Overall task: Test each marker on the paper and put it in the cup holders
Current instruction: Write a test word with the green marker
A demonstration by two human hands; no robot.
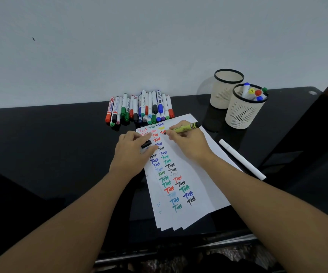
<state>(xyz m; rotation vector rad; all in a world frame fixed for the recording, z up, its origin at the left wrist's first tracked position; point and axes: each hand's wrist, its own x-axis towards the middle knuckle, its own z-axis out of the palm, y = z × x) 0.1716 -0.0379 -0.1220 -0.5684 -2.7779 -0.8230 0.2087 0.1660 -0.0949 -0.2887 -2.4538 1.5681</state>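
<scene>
Nearest the camera, two bare forearms reach onto a glossy black surface [60, 134]. A fanned stack of white paper [196, 170] lies under the hands, its top sheet filled with two columns of the word "Test" in red, black, blue, green and teal; a yellow one sits near the top.

Left hand [132, 152] rests on the paper's left edge, fingers curled around a black marker cap [146, 144].

Right hand [186, 142] grips a yellow-green marker [184, 128] with a black rear end, uncapped. Its dark tip touches the paper at the top of the right column, beside a red "Test". Print on the barrel too small to read.

A white capped marker [242, 159] lies alone on the surface, just right of the paper.

Farther back, a pile of capped markers [139, 108] lies against the wall: white barrels, caps red, green, black, blue, purple, teal. One red-capped barrel reads "MARKER"; other labels blurred.

Far right, two cream slotted cup holders with black rims. The nearer cup holder [242, 115] holds several markers, blue, yellow, red and green ends up. The rear cup holder [225, 95] shows no contents from this angle.
</scene>
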